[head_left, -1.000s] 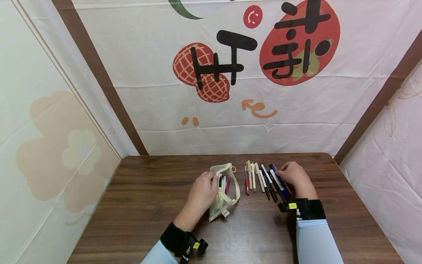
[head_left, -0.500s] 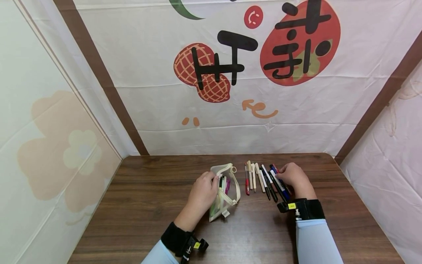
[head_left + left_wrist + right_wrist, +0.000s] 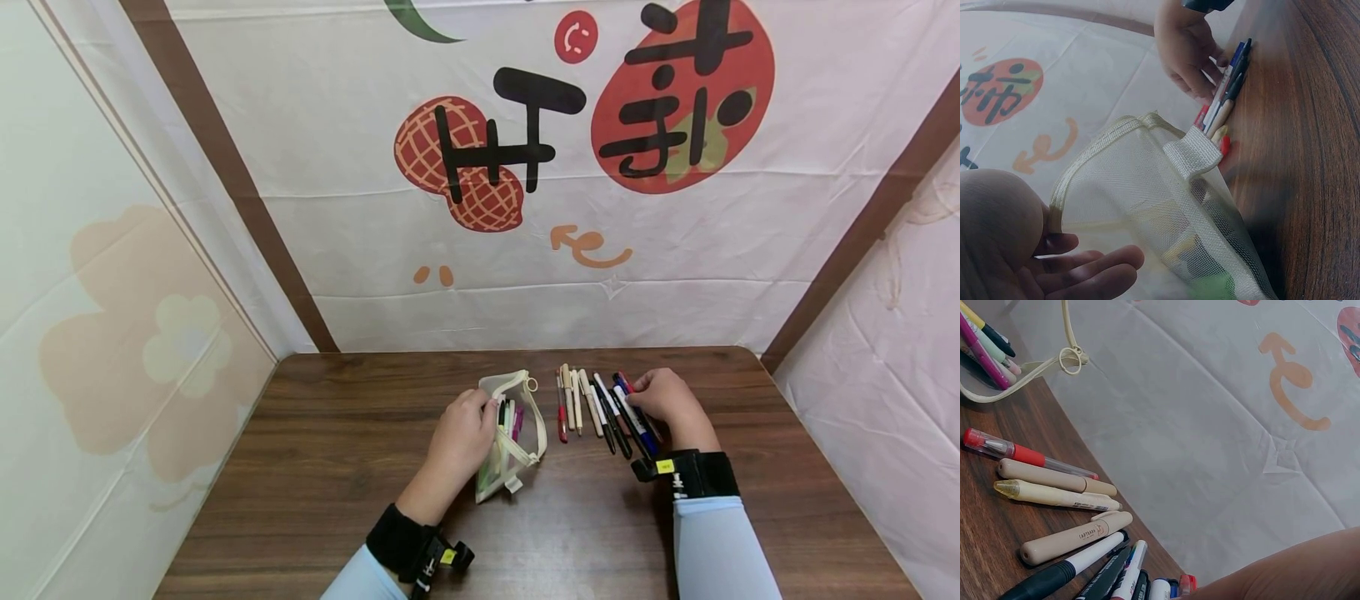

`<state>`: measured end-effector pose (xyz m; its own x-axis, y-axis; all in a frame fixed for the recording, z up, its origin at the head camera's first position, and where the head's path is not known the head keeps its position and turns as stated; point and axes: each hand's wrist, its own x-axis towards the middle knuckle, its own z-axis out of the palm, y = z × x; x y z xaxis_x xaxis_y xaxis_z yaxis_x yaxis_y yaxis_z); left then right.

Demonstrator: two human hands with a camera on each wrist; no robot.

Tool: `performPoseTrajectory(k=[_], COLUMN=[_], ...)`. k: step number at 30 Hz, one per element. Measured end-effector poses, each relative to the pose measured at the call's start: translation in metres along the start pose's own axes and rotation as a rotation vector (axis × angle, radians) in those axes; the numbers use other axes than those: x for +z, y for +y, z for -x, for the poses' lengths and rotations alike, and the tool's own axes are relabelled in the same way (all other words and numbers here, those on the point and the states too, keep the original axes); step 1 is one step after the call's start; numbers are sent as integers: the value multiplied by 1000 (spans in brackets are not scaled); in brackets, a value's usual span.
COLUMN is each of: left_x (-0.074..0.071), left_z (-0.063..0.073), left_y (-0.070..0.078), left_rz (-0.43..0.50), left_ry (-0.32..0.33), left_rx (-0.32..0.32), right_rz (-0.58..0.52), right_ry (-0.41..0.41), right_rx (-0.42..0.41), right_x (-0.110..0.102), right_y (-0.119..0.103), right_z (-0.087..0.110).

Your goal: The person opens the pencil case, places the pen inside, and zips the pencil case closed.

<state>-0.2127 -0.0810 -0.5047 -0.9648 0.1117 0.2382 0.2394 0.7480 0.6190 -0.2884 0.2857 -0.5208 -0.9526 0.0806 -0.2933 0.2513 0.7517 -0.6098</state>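
My left hand (image 3: 467, 425) pinches the rim of a cream mesh pencil pouch (image 3: 493, 479), with its other fingers loosely bent in the left wrist view. The pouch's zipped mouth gapes open, and several pens stand inside, a purple pen (image 3: 984, 353) among them. On the right, my right hand (image 3: 670, 398) has its fingertips at the far right end of a row of pens, by a red-capped pen (image 3: 1188, 582) and a blue pen. Whether those fingertips pinch a pen is hidden.
Between pouch and right hand lie a red gel pen (image 3: 562, 421), beige pens (image 3: 588, 400) and black and white markers (image 3: 624, 417), side by side on the brown wooden table (image 3: 337, 467). A printed white cloth (image 3: 360, 233) rises behind the table's back edge.
My right fingertips have shifted slightly among the rightmost pens, and the red pen end shows a little more. The left hand and the pouch have stayed put.
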Motion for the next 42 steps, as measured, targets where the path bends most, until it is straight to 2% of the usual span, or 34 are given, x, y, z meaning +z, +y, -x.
performPoseTrajectory(k=[9, 16, 22, 28, 36, 42], left_x=[0, -1, -3, -4, -4, -3], left_z=[-1, -2, 0, -1, -1, -2], left_y=[-1, -2, -1, 0, 0, -1], left_rz=[0, 5, 12, 17, 21, 24], left_ry=[1, -10, -12, 5, 10, 19], left_rx=[-2, -14, -15, -2, -3, -1], right_rz=[46, -6, -114, -220, -290, -435], right_ry=[49, 94, 113, 148, 140, 100], right_rx=[-40, -91, -191, -273, -327, -335], right_x=[-3, -6, -8, 1, 21, 39], right_y=[-1, -14, -32, -55, -80, -97], right_z=[0, 7, 15, 24, 31, 36])
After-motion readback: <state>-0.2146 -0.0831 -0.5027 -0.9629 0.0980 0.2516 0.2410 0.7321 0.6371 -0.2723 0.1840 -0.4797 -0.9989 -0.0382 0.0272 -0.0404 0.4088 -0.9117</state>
